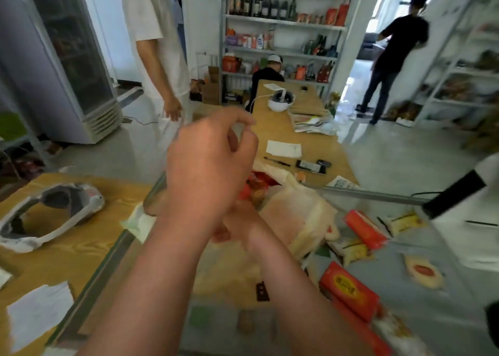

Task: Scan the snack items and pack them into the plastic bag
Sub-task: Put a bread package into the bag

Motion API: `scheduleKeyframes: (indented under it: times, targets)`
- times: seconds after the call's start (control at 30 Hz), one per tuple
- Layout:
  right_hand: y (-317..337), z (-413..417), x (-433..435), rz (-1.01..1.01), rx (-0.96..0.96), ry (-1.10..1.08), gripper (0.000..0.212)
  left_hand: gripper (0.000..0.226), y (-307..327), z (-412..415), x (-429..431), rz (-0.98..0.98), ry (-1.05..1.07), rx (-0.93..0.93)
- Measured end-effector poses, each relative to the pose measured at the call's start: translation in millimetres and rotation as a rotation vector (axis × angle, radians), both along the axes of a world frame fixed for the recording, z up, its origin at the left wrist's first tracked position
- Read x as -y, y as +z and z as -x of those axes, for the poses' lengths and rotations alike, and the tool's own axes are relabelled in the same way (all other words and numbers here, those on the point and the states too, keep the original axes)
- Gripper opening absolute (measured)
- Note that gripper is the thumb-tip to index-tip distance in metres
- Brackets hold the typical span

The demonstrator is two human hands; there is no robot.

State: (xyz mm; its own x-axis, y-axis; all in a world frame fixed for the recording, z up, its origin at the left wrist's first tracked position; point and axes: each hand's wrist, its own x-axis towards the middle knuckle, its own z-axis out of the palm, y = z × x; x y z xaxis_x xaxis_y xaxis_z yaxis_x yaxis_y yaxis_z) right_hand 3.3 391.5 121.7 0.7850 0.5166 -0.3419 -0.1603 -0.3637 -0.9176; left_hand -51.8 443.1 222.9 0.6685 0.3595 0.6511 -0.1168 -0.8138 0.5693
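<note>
A translucent plastic bag (297, 215) lies on the counter with red snack packs (256, 185) showing through its open top. My left hand (210, 161) is raised over the bag's near side, its fingers curled and the fingertips close together; nothing shows between them. My right hand (229, 228) sits under the left wrist at the bag's edge and is mostly hidden. Loose on the glass counter top to the right lie red packs (364, 228) (348, 288), yellow packets (353, 250) and a round pale pack (424, 272).
A white headset (48, 212) and papers (37, 312) lie on the wooden counter at left. A black and white object (459, 193) juts in from the right. A person in white (156, 58) stands across the counter. Behind are a long table (305, 139), shelves and a fridge.
</note>
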Motion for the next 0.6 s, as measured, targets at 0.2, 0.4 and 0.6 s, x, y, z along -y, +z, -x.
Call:
scheduleKeyframes:
  times: [0.2, 0.4, 0.6]
  targets:
    - [-52, -18, 144, 0.166, 0.253, -0.292, 0.031, 0.021, -30, -20, 111, 0.052, -0.35, -0.041]
    - [-86, -38, 267, 0.435, 0.321, -0.473, 0.005, 0.019, -123, -88, 194, 0.038, -0.391, -0.52]
    - [-116, -85, 359, 0.485, 0.311, -0.611, 0.045, 0.028, -207, -131, 230, -0.122, -0.233, -0.825]
